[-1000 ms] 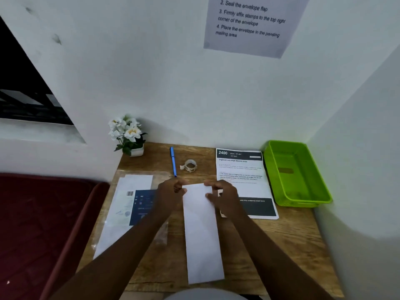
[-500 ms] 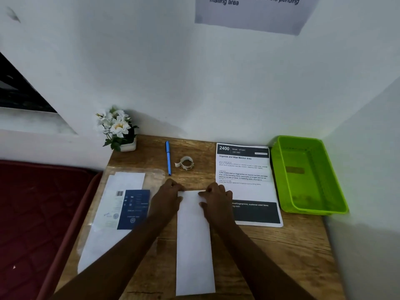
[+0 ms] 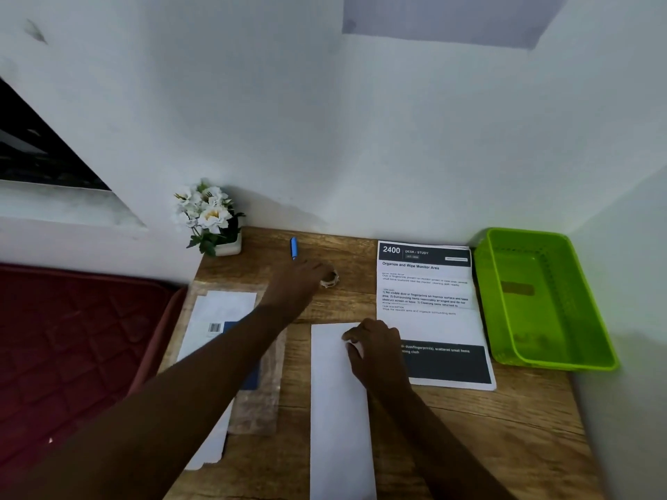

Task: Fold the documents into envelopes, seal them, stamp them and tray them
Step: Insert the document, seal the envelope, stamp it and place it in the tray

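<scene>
- The envelope (image 3: 339, 409) lies flat on the wooden desk (image 3: 469, 445), directly before the person, with its long axis running from 6 o'clock to 12 o'clock; its near end goes out of view at the bottom.
- The right hand (image 3: 375, 350) rests on the far right corner of the envelope, with the fingers curled down on the paper; I judge it pins the envelope in place.
- The left hand (image 3: 301, 279) is stretched toward 11 o'clock and is at the small tape roll (image 3: 330, 279). The hand is blurred, so I cannot tell if the fingers already hold the roll.
- The two hands are well apart, and the left one is clearly nearer to the roll.
- I judge the coming step is sealing: the roll must travel back toward 6 o'clock to the far edge of the envelope.
- The blue pen (image 3: 294, 247) lies just beyond the left hand and could be knocked.
- The printed sheet (image 3: 429, 308) touches the envelope at 3 o'clock; the green tray (image 3: 584, 319) stands farther right, with open desk between the roll and the envelope.
</scene>
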